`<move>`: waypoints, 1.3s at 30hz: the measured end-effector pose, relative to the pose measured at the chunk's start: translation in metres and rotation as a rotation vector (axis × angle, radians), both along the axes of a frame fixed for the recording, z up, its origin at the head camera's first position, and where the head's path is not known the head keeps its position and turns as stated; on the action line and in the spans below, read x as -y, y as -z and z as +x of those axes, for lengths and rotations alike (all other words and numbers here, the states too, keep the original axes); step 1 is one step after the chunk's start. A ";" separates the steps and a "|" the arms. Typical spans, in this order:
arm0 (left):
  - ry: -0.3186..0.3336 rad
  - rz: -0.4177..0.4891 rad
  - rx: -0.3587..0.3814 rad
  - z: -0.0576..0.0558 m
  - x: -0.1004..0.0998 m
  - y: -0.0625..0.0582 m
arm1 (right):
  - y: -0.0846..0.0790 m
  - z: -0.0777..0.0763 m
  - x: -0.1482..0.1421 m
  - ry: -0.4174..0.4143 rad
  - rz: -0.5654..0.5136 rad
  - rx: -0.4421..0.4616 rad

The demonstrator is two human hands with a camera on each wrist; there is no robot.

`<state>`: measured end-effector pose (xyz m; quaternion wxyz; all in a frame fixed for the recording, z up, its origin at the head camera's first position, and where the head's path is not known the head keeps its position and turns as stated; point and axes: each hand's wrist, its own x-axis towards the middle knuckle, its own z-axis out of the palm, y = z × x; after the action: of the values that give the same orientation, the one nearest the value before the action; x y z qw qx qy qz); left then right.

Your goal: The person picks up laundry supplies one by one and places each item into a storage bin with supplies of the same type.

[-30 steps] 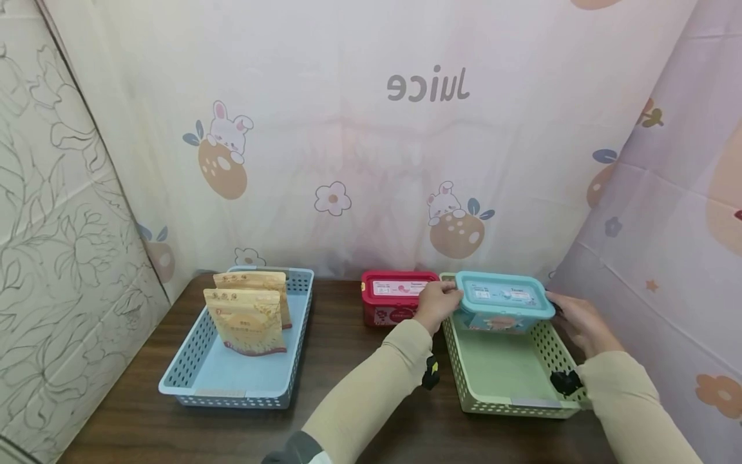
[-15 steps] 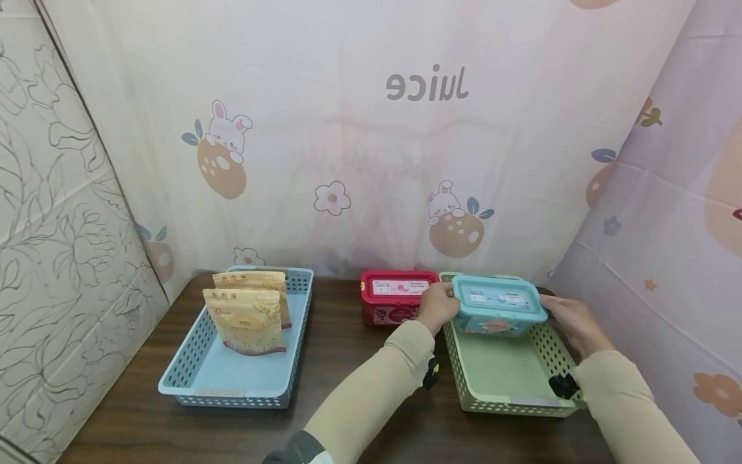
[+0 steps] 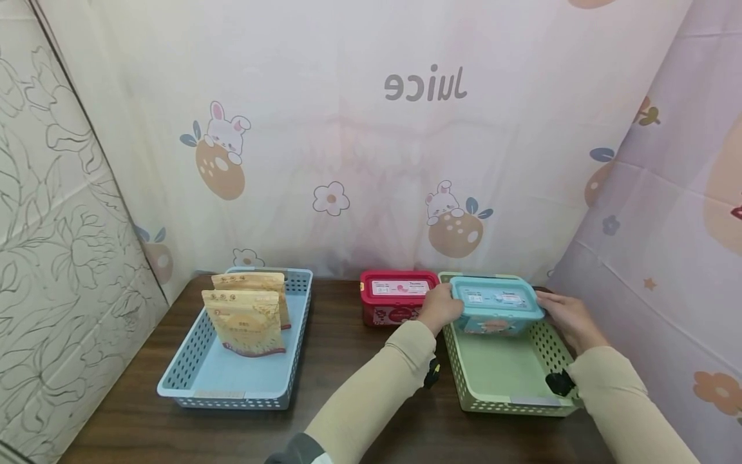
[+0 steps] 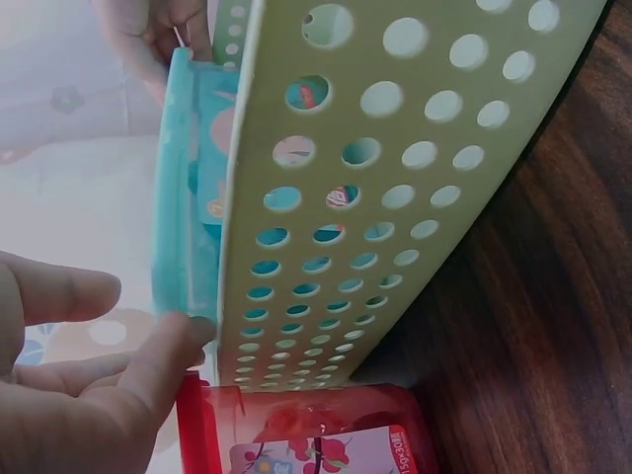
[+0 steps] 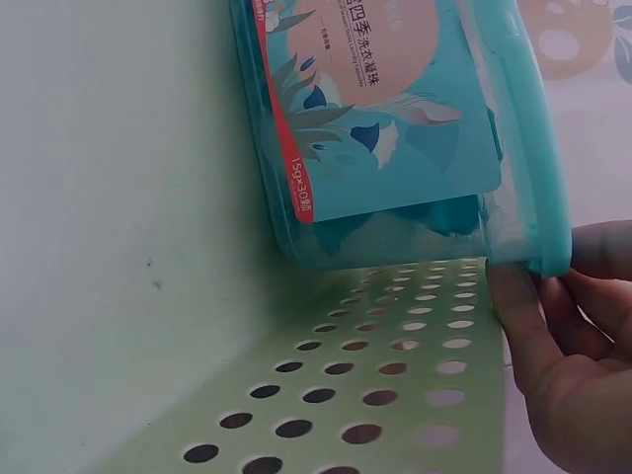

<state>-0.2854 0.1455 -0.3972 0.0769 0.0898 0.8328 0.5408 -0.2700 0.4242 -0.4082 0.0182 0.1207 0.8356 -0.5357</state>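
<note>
A teal lidded box of laundry capsules [image 3: 497, 305] sits level inside the far end of the green basket [image 3: 456, 361]. At its right end, my right hand [image 3: 574, 320] pinches the lid rim between thumb and fingers. My left hand [image 3: 438, 308] is at the box's other end. In the left wrist view, the thumb [image 4: 173, 346] is right at the lid's edge while the forefinger [image 4: 74, 293] stands apart from it. A red lidded box [image 3: 390, 310] stands on the table left of the basket, partly hidden by my left hand.
A light blue basket [image 3: 203, 386] on the left holds two yellow pouches [image 3: 246, 322] standing one behind the other. Dark brown wooden table [image 3: 342, 367] lies between the baskets. A printed curtain [image 3: 324, 148] hangs close behind everything.
The teal box has shifted slightly left and down in the green basket, with my right hand following. My left hand's fingers have moved from the lid top to the box's end.
</note>
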 end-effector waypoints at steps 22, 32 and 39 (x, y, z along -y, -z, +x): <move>0.107 0.011 0.097 0.009 0.001 0.001 | -0.005 0.000 0.000 -0.043 0.228 0.044; 0.142 0.042 0.091 0.010 0.004 0.002 | -0.009 -0.001 0.000 -0.059 0.235 0.062; 0.134 0.049 0.079 0.009 0.003 0.004 | -0.008 -0.001 0.000 -0.061 0.179 0.061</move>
<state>-0.2760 0.1429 -0.4008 0.1436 0.1257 0.8079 0.5576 -0.2707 0.4246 -0.4004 0.0490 0.1127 0.8824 -0.4542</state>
